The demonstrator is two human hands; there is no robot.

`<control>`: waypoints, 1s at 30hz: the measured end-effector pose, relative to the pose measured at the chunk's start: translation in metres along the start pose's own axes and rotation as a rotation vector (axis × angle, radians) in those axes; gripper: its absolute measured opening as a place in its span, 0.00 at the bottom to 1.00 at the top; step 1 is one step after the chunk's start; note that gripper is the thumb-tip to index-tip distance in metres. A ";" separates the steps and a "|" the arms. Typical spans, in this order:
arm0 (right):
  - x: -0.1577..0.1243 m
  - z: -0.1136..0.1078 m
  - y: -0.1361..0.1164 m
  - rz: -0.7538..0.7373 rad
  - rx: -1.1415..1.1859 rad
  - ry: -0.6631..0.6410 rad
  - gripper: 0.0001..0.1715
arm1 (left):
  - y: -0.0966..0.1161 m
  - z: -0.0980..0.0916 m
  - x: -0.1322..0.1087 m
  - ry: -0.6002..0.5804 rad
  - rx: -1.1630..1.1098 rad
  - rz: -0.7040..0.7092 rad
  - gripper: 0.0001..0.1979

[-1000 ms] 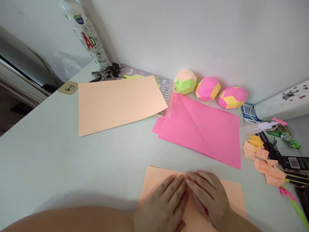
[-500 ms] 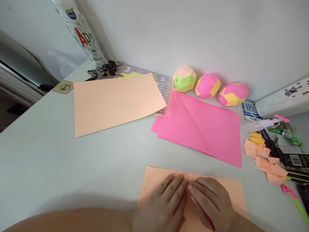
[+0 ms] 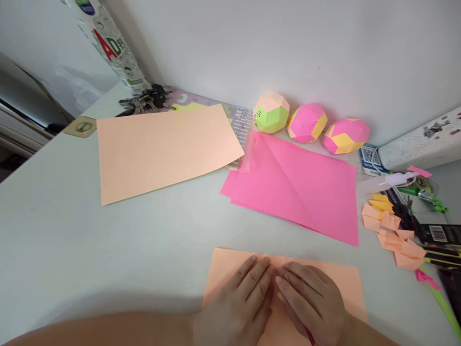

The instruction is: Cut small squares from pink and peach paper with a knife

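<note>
A sheet of peach paper [image 3: 345, 283] lies at the near edge of the white table, with small dark marks along its far edge. My left hand [image 3: 239, 302] rests on it, fingers stretched out and pressing it down. Close beside, my right hand [image 3: 317, 298] is closed round a slim red pen-like tool [image 3: 309, 335]. Its thin, shiny tip shows between the fingers, near the far edge of the paper; most of the tool is hidden by the hand. The fingertips of both hands nearly meet.
Pink sheets [image 3: 298, 182] lie beyond the hands, another peach sheet [image 3: 165, 154] to the left. Three paper polyhedra [image 3: 308, 122] line the wall. Folded peach pieces [image 3: 392, 233] and a cutter [image 3: 442, 254] are at right; keys [image 3: 146, 100] and a bottle [image 3: 111, 45] stand back left.
The view has shifted slightly, so everything sits a little further left in the picture. Both hands keep nearly the same pose on the peach sheet.
</note>
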State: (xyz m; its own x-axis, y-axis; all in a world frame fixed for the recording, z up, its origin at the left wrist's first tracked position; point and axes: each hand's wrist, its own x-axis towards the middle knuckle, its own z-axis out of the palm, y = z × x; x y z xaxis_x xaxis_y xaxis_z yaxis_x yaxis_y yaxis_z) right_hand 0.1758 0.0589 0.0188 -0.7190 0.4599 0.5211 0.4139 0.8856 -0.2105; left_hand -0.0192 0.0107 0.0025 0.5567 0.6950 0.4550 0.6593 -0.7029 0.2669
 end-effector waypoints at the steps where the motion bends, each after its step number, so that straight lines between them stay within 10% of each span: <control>1: -0.001 0.001 0.000 -0.001 -0.015 -0.001 0.10 | -0.001 -0.001 0.000 -0.002 -0.005 0.005 0.13; 30: -0.013 -0.002 -0.010 -0.013 -0.252 -0.215 0.16 | 0.001 -0.010 0.002 -0.037 0.171 0.060 0.11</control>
State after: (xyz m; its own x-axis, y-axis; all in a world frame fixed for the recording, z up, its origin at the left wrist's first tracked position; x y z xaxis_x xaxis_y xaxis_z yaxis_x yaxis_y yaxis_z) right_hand 0.1824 0.0438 0.0156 -0.8155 0.4753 0.3302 0.5095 0.8603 0.0200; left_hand -0.0227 0.0096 0.0117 0.6135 0.6600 0.4337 0.6992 -0.7092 0.0903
